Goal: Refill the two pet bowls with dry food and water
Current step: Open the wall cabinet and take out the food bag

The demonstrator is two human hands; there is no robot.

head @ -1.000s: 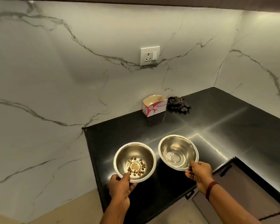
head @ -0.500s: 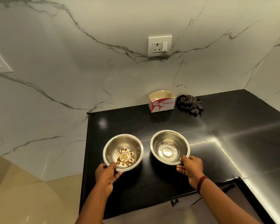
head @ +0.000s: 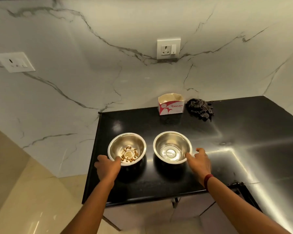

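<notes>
Two steel bowls stood side by side on the black table [head: 176, 122], apart from each other, near its front-left corner. Kibble bowl [head: 126, 148] on the left: a thin scatter of dry food pellets [head: 129, 154] on the bottom, mostly empty. Water bowl [head: 172, 147] on the right: a shallow layer of clear water at the bottom (hard to tell from glare on the steel, so the level is uncertain).

Left hand [head: 107, 168] sat at the near rim of the kibble bowl, fingers pinching the rim, thumb inside. Right hand [head: 199, 162] was at the near-right edge of the water bowl, fingers spread and loosely curled, one fingertip touching or just beside the rim, holding nothing.

Step judged: bowls placed on the table for refilling; neither is full. No food bag, jug or tap was in view. An open Origami carton [head: 170, 105] and a dark checked cloth [head: 200, 108] lay by the wall.

Next move calls for letting go of the kibble bowl, then fetching dry food and water, pouring without knocking the light bowls.
</notes>
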